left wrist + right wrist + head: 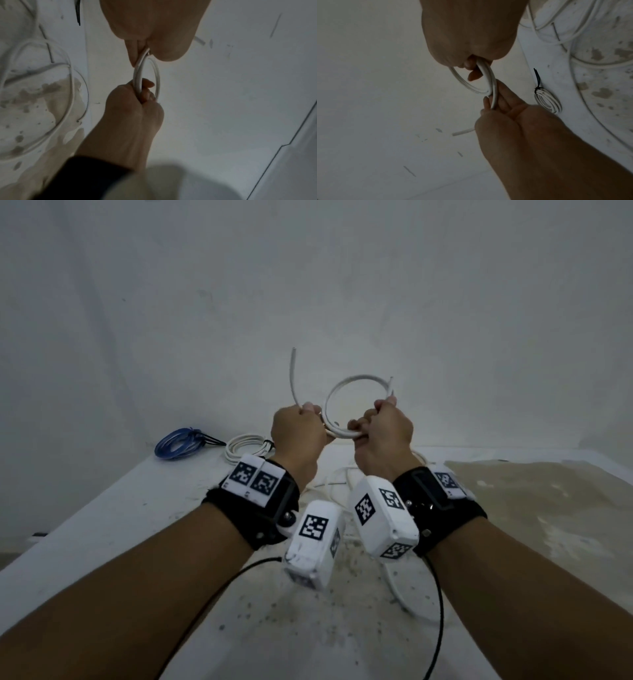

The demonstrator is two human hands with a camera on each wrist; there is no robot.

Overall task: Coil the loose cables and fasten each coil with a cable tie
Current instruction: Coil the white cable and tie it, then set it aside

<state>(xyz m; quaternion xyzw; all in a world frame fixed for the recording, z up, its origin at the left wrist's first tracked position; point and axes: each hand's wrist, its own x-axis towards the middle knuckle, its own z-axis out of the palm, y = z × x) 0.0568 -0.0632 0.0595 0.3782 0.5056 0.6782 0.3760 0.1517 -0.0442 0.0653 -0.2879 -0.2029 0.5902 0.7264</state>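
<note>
Both hands hold a stiff white cable point(356, 379) in the air above the table point(137, 508), bent into a small loop between them. My left hand point(308, 410) grips the loop's left side, and a free cable end sticks up from that fist. My right hand point(375, 419) grips the right side, with the other short end poking up above its fingers. In the left wrist view the loop point(158, 79) runs from my left hand point(137, 54) to my right hand point(144, 92). In the right wrist view the loop point(458, 79) hangs between my right hand point(471, 65) and my left hand point(494, 102).
A blue coil point(176, 443) and a white coil point(245, 448), each bound with a black tie, lie at the table's back left. Loose white cable point(394, 587) lies under my wrists. The right part of the table is stained brown. A white wall stands behind.
</note>
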